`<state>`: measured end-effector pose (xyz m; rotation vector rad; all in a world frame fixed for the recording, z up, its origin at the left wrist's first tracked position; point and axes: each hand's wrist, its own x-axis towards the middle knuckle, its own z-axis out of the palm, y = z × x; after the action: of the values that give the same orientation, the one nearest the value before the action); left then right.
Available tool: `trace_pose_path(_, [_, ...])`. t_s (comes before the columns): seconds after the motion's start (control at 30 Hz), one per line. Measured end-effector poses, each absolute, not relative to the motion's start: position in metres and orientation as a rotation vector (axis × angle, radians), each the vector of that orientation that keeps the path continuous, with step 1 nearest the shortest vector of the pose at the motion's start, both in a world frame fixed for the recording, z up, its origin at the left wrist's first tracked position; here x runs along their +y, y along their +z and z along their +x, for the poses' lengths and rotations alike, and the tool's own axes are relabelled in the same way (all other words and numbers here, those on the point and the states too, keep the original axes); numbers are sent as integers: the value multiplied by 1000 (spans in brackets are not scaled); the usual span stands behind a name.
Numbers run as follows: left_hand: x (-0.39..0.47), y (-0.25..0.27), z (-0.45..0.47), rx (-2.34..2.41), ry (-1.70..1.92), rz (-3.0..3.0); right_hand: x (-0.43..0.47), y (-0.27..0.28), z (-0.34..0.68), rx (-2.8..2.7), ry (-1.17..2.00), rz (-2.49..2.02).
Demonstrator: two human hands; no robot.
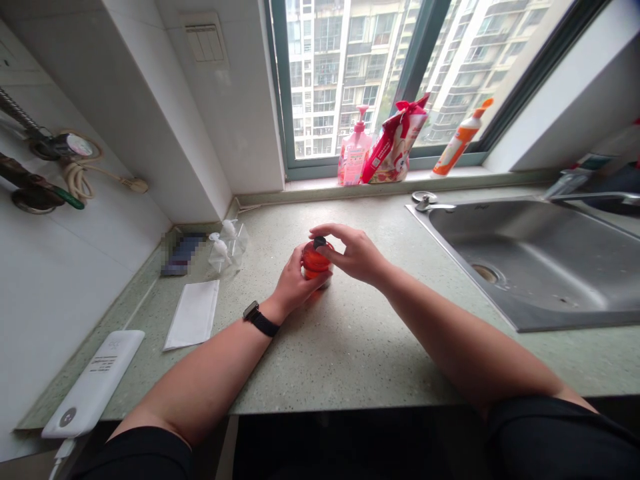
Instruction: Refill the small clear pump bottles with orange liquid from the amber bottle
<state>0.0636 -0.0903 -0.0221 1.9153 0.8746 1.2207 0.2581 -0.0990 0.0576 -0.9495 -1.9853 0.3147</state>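
A small bottle of red-orange liquid (311, 259) with a black cap (319, 243) stands on the counter. My left hand (295, 283) is wrapped round the bottle's side, its thumb across the front. From the right, my right hand (356, 252) reaches over the top, thumb and fingers closed about the black cap. Part of the bottle is hidden behind my fingers. Left of my hands stand clear plastic containers (234, 248) with white pump heads. A folded white paper (193, 315) lies nearer to my left forearm.
At the left counter edge lies a white power bank (95, 383) with a cable. A steel sink (540, 267) is set in on the right. Along the windowsill stand a pink pump bottle (354, 157), a red bag (395, 147) and an orange-white bottle (457, 147).
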Motion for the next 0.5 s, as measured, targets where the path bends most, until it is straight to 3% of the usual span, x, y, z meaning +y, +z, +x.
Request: trace_pose_path(0.5, [-90,-23,62,877,1225,1950,-97,92,292,-1782,274,-946])
